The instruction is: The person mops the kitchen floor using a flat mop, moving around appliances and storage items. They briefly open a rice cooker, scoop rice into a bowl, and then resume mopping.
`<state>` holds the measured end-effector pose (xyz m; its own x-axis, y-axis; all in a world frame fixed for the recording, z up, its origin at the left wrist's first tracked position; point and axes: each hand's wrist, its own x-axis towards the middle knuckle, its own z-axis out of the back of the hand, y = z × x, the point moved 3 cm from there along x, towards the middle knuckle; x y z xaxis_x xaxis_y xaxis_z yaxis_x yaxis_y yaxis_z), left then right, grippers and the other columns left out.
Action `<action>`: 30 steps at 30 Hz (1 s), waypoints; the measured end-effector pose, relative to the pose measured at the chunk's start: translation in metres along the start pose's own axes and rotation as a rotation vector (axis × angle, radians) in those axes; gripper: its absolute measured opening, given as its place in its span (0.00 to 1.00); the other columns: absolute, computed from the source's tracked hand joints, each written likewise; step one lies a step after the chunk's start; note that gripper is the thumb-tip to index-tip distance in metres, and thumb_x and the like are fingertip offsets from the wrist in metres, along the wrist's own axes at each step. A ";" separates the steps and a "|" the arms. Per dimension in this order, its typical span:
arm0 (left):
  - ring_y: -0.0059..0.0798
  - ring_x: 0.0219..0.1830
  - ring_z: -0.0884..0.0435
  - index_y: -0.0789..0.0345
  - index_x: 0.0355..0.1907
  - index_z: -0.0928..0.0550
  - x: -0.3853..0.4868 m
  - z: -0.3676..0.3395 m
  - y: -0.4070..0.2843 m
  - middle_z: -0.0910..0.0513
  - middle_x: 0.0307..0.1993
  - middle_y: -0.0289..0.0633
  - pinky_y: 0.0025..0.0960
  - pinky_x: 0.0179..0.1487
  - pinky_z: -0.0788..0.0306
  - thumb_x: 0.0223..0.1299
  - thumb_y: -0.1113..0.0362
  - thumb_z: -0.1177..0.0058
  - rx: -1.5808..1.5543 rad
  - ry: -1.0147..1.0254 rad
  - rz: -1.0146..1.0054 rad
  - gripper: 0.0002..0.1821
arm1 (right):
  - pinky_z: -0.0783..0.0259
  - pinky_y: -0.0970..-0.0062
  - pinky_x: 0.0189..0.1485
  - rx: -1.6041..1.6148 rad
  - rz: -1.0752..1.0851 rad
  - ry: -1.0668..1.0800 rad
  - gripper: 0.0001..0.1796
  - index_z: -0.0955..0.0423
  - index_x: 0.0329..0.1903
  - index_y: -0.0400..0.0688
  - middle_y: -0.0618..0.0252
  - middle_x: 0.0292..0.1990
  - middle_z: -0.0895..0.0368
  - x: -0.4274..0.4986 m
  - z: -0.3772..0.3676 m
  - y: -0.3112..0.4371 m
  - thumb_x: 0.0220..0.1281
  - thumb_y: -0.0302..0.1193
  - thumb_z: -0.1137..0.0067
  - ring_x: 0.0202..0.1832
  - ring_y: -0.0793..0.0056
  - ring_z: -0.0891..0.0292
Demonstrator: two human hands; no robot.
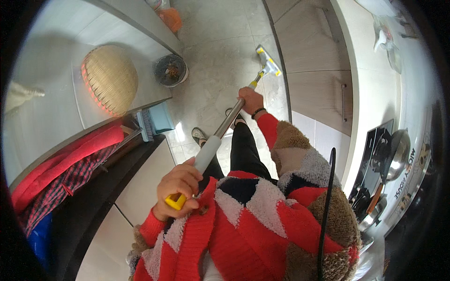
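Both of my hands are on one long-handled floor tool, which looks like a sponge mop (225,123). My left hand (178,186) wraps the pale grey grip near its yellow end (175,201), close to my body. Farther down, my right hand (251,100) closes around the lower metal pole, with a dark bracelet at the wrist. The pole slants away from me to the upper right. Its narrow grey-and-yellow head (269,62) is over the tiled floor (221,52), near the base of the wooden cabinets. I cannot tell whether the head touches the floor.
Left of the floor stands a waste bin (172,70) with refuse inside. A woven basket (110,80) hangs by the left wall, above red cloth (70,154), a brush (146,123) and a blue dustpan (161,117). Wooden cabinets (313,45) and a counter with a wok (399,154) line the right.
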<state>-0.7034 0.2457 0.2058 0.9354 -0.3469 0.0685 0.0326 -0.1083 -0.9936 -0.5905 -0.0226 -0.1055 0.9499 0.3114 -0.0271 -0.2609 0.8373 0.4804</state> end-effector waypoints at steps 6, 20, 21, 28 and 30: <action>0.33 0.24 0.23 0.58 0.18 0.27 -0.033 0.093 -0.071 0.24 0.16 0.32 0.42 0.41 0.29 0.45 0.58 0.32 0.005 0.046 -0.138 0.16 | 0.29 0.58 0.35 0.045 -0.047 0.035 0.12 0.30 0.33 0.49 0.62 0.34 0.23 -0.009 -0.048 0.135 0.47 0.33 0.37 0.40 0.56 0.24; 0.15 0.20 0.25 0.52 0.18 0.30 -0.057 0.155 -0.160 0.20 0.20 0.22 0.20 0.26 0.35 0.44 0.46 0.28 0.005 0.117 -0.372 0.23 | 0.29 0.54 0.37 0.284 0.111 0.223 0.07 0.24 0.29 0.49 0.58 0.32 0.20 0.026 -0.036 0.251 0.47 0.36 0.39 0.39 0.54 0.23; 0.14 0.21 0.24 0.52 0.22 0.29 -0.057 0.149 -0.163 0.20 0.19 0.20 0.21 0.29 0.33 0.44 0.46 0.27 -0.023 0.071 -0.368 0.22 | 0.29 0.54 0.37 0.276 0.090 0.189 0.08 0.24 0.30 0.48 0.58 0.32 0.20 0.018 -0.029 0.244 0.46 0.36 0.38 0.39 0.54 0.23; 0.31 0.33 0.29 0.55 0.25 0.30 -0.037 0.077 -0.068 0.30 0.26 0.31 0.46 0.52 0.34 0.44 0.52 0.34 -0.225 -0.266 -0.025 0.18 | 0.28 0.53 0.37 0.064 -0.153 0.181 0.13 0.24 0.28 0.43 0.53 0.30 0.20 -0.084 -0.020 0.111 0.46 0.38 0.35 0.36 0.50 0.22; 0.34 0.37 0.26 0.57 0.26 0.26 -0.043 0.046 -0.033 0.26 0.27 0.33 0.50 0.59 0.37 0.45 0.53 0.34 -0.227 -0.222 0.108 0.16 | 0.29 0.54 0.35 0.002 -0.227 0.188 0.11 0.26 0.27 0.45 0.55 0.29 0.22 -0.129 -0.031 0.071 0.46 0.37 0.36 0.35 0.52 0.23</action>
<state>-0.7287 0.3072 0.2313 0.9839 -0.1588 -0.0825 -0.1270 -0.2949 -0.9471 -0.7369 0.0104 -0.0948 0.9354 0.1940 -0.2955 -0.0449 0.8944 0.4451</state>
